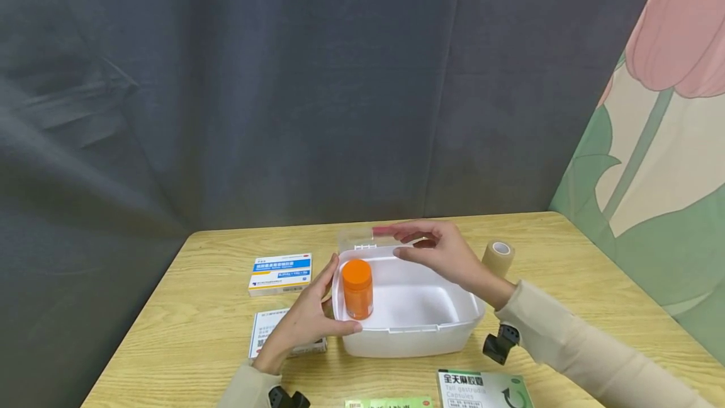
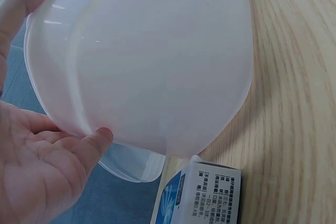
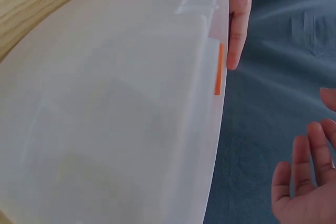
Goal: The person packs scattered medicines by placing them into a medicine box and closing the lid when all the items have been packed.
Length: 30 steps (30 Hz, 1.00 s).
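Note:
A white plastic box (image 1: 396,342) stands uncovered on the table, its clear lid (image 1: 352,239) with a pinkish-red strip (image 1: 382,230) hanging back behind the rear rim. Inside, at the left end, an orange bottle (image 1: 358,298) with an orange cap stands upright. My left hand (image 1: 308,317) holds that end of the box, thumb at the front rim and fingers round the rear corner. Over the back rim is my right hand (image 1: 436,250), its fingertips close to the red strip. In the right wrist view, the right hand's fingers (image 3: 302,163) are loosely bent and apart from the box wall.
Left of the box lie a blue-and-white medicine carton (image 1: 280,274) and another white carton (image 1: 266,326). A tan bandage roll (image 1: 498,259) stands behind the right forearm. Nearer the front are a green-and-white capsule carton (image 1: 481,390) and a green carton (image 1: 389,403). A dark curtain (image 1: 317,93) hangs behind the table.

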{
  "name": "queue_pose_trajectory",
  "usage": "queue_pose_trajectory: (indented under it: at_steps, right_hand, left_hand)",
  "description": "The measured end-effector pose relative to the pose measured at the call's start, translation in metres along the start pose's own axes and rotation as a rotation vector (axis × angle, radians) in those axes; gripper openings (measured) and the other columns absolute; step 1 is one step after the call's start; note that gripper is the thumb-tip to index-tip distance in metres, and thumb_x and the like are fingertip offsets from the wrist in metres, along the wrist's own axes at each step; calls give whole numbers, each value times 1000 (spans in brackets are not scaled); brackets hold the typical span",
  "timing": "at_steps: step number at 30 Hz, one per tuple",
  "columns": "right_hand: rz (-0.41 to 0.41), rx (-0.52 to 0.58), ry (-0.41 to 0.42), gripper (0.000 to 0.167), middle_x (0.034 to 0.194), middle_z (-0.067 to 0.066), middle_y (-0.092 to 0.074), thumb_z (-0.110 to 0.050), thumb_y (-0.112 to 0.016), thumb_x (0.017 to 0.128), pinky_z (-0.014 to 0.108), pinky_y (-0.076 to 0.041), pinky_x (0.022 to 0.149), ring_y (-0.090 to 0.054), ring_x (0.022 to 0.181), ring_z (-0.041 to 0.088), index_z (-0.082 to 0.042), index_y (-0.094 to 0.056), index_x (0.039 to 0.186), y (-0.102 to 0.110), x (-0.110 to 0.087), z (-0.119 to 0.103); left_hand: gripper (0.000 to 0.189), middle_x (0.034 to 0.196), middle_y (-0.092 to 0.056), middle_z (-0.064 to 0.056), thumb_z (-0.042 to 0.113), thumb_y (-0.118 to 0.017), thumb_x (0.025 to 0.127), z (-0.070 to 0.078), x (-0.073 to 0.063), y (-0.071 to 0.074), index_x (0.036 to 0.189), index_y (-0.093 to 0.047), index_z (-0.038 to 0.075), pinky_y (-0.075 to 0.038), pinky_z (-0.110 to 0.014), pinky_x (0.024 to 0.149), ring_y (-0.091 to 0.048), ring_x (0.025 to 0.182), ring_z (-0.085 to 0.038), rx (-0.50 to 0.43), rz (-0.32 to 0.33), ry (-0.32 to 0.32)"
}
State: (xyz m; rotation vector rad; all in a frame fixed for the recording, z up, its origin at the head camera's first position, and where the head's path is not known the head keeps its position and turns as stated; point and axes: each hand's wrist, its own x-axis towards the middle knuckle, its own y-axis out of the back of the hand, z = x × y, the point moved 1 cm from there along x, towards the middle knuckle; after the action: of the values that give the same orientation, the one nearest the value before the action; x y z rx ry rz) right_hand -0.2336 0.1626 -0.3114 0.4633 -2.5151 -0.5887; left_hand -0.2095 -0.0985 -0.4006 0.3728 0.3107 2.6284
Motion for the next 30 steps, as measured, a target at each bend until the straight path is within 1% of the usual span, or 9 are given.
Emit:
queue_pose_trajectory:
  at_steps: [2, 6, 9, 13, 17, 20, 24, 27, 30]
  right_hand:
    - [23, -4, 8, 34, 118, -7, -67, -14, -73, 88, 35, -53, 86, -60, 100, 17, -20, -70, 121, 1, -1, 0]
    - [84, -17, 4, 35, 111, -3, -69, -13, -76, 85, 34, -54, 85, -62, 98, 22, -12, -70, 120, 3, -4, 0]
    - [108, -22, 10, 37, 109, -1, -69, -12, -77, 84, 35, -54, 85, -63, 99, 26, -8, -69, 120, 5, -5, 1]
    - [125, -17, 13, 38, 112, 0, -68, -12, -77, 84, 36, -53, 86, -62, 100, 23, -8, -68, 121, 8, -7, 2]
    - [151, -12, 2, 38, 114, 3, -67, -13, -77, 85, 34, -53, 88, -61, 101, 22, -9, -68, 121, 10, -10, 4]
    - [182, -31, -6, 38, 115, 4, -67, -14, -77, 85, 31, -52, 88, -61, 103, 23, -9, -68, 121, 14, -14, 5]
    - [223, -40, -6, 37, 115, 6, -66, -13, -75, 85, 26, -51, 88, -60, 104, 20, -7, -67, 121, 21, -20, 7]
    - [248, -26, -8, 37, 117, 8, -65, -11, -75, 86, 25, -50, 90, -60, 104, 15, -6, -67, 122, 26, -24, 9]
    - [262, -20, -6, 38, 118, 8, -64, -10, -75, 86, 25, -50, 90, -59, 105, 14, -5, -67, 122, 28, -28, 12]
  left_hand:
    - [114, 161, -2, -4, 15, -87, 73, -1, 0, 0, 156, -9, 8, -34, -49, 105, -15, 144, -28, 2, 2, -3]
    - [115, 161, -2, -4, 16, -87, 73, -1, -1, 2, 156, -9, 8, -34, -48, 105, -15, 144, -28, -6, 1, -13]
    - [117, 161, -2, -2, 14, -88, 71, 0, -1, 2, 156, -8, 9, -34, -46, 105, -16, 144, -24, -33, -5, -20]
    - [118, 160, -3, 1, 10, -88, 70, 0, -1, 3, 156, -7, 10, -35, -44, 106, -17, 144, -20, -55, -9, -19]
    - [117, 160, -2, 0, 9, -87, 71, 0, -2, 3, 156, -7, 8, -34, -45, 105, -15, 144, -21, -49, -7, -20]
    - [117, 160, -1, 0, 10, -88, 71, 0, -2, 3, 156, -7, 8, -35, -44, 105, -14, 144, -22, -36, -8, -20]
    - [118, 160, -1, 1, 14, -88, 71, 1, -2, 2, 156, -6, 9, -34, -46, 105, -13, 145, -21, -26, -13, -26]
    - [118, 160, 0, 1, 17, -88, 71, 1, 0, 1, 156, -6, 9, -34, -48, 105, -13, 145, -22, -24, -22, -34]
    - [118, 160, 0, 1, 18, -88, 72, 0, 0, 0, 156, -7, 11, -34, -49, 105, -13, 145, -22, -18, -22, -35]
